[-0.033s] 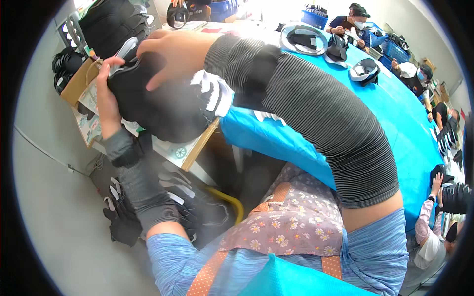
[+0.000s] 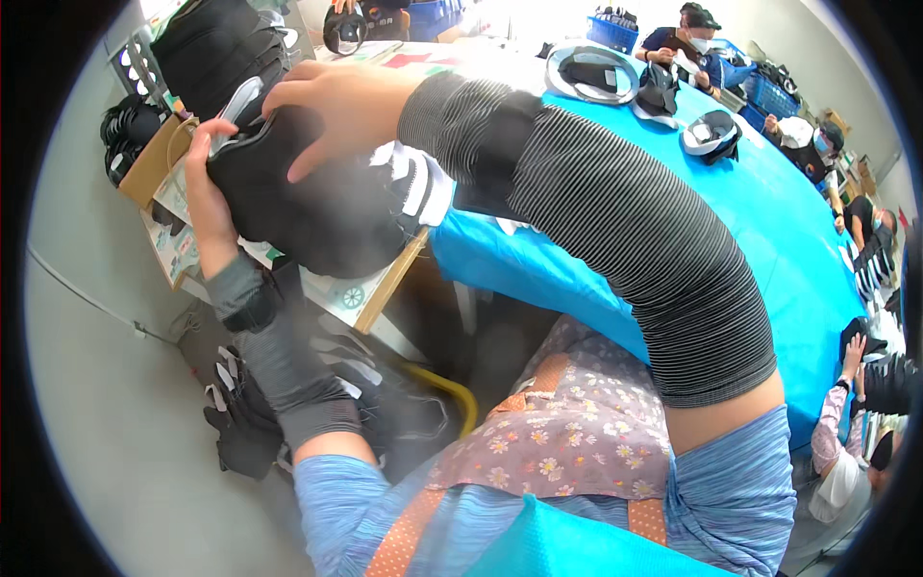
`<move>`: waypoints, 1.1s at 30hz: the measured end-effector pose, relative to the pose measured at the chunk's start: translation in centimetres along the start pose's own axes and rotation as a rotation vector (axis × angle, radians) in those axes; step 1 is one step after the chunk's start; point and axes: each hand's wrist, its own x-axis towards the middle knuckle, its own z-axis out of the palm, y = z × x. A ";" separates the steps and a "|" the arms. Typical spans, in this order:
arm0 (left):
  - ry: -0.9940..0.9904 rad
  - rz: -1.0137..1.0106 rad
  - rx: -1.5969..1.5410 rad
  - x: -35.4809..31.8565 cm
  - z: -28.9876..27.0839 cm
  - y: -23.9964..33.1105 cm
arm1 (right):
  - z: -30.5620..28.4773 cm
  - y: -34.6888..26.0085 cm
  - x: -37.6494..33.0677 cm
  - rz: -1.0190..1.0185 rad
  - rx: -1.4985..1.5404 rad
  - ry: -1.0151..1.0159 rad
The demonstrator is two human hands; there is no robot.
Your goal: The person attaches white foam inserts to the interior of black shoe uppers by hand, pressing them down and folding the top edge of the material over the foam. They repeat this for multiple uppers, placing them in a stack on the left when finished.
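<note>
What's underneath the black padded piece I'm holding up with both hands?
Under the black padded piece sits an open cardboard box on the floor, with more black pieces piled beside it. The box's contents are covered.

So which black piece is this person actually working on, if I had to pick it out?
Start at the blue table and go to its left end, above the cardboard box. There both hands lift a rounded black padded piece, the left hand under its edge, the right hand on top. Unlike the black pieces lying on the table, it is in the air.
</note>
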 end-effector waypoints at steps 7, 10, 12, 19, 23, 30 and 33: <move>0.172 -0.099 -0.040 -0.1 -0.9 -1.7 | 2.4 0.0 1.5 0.111 0.047 0.010; 0.233 -0.156 -0.084 -1.4 -0.2 -1.9 | 3.8 0.1 1.2 0.104 0.026 0.014; 0.200 -0.060 0.012 -1.0 -0.7 -3.0 | 4.5 0.5 0.9 0.071 0.024 0.068; 0.149 0.016 0.136 -0.8 -2.2 -5.8 | 3.6 -1.1 -2.5 0.160 0.085 0.063; 0.215 -0.057 0.099 -2.1 -4.5 -4.8 | 5.7 -5.2 -9.8 -0.043 -0.031 0.162; 0.547 0.342 0.683 -6.9 1.5 -0.8 | -5.1 -2.9 -36.8 0.510 0.223 -0.346; 1.164 0.514 0.725 -10.8 9.0 -0.2 | -8.3 -0.9 -44.8 0.909 0.099 -0.253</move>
